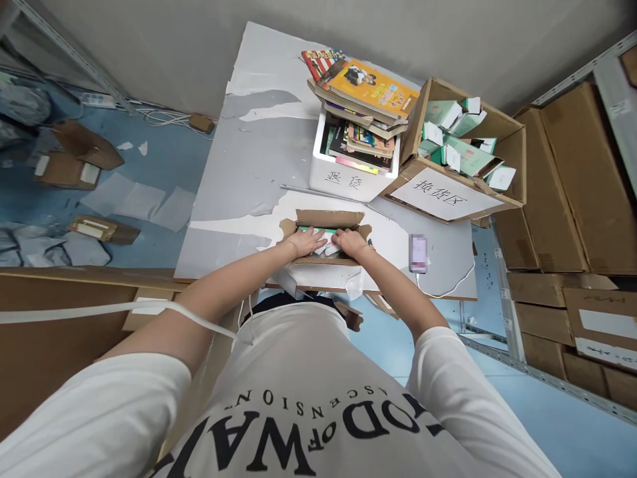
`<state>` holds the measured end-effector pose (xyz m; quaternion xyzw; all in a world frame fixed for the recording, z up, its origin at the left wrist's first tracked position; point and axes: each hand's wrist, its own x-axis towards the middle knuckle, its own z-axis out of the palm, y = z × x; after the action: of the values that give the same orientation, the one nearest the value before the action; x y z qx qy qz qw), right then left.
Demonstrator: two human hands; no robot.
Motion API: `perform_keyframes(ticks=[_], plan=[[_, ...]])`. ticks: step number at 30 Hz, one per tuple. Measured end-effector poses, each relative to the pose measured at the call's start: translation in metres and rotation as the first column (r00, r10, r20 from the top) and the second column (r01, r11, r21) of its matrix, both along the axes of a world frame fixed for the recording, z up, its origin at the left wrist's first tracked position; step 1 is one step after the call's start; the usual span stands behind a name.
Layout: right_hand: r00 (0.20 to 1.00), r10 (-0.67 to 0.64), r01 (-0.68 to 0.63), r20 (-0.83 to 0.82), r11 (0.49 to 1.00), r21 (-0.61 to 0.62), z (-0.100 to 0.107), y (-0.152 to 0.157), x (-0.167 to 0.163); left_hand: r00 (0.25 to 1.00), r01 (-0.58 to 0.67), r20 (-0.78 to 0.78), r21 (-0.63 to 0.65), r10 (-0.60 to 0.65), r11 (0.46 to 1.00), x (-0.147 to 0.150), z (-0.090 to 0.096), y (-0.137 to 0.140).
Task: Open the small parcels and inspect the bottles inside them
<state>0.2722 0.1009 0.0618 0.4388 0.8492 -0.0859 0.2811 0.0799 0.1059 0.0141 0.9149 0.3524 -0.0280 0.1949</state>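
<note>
A person is working at a grey tabletop, with the left hand and the right hand both resting inside a small open carton. The carton is sitting close to the edge nearest the person, its flaps standing open. Inside it, a green-and-white item is lying under the fingers. The left fingers are spreading over its left part, mostly straight and slightly apart; the right fingers are bending down over its right part. I am unable to see whether either grip is holding anything, since the hands are partly hiding what they are touching.

To the carton's right, a phone is lying with a white cable trailing from it. Beyond the carton, a white bin is holding a pile of books, an orange cover showing near the top. Just beside the bin, a large box is holding green-and-white packs. Farther right, brown boxes are filling a shelf. On the blue floor at left, paper sheets are lying about.
</note>
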Motion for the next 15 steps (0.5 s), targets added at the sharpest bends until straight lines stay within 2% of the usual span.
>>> perform_keyframes(ticks=[6, 9, 12, 15], plan=[[0.999, -0.001, 0.001, -0.047, 1.000, -0.002, 0.003, 0.000, 0.008, 0.988, 0.147, -0.065, 0.076, -0.142, 0.986, -0.006, 0.012, -0.006], [0.994, 0.051, -0.053, -0.100, 0.998, -0.018, 0.008, -0.001, 0.012, 0.987, 0.147, -0.076, 0.066, -0.142, 0.987, -0.008, 0.016, -0.003], [0.988, 0.059, -0.075, -0.141, 0.990, -0.116, 0.013, -0.003, 0.010, 0.992, 0.076, -0.102, 0.048, -0.071, 0.996, -0.009, 0.017, 0.003], [0.981, -0.058, -0.006, -0.185, 0.944, -0.329, 0.013, -0.008, -0.003, 0.992, -0.002, -0.123, 0.027, 0.006, 1.000, -0.009, 0.019, 0.006]])
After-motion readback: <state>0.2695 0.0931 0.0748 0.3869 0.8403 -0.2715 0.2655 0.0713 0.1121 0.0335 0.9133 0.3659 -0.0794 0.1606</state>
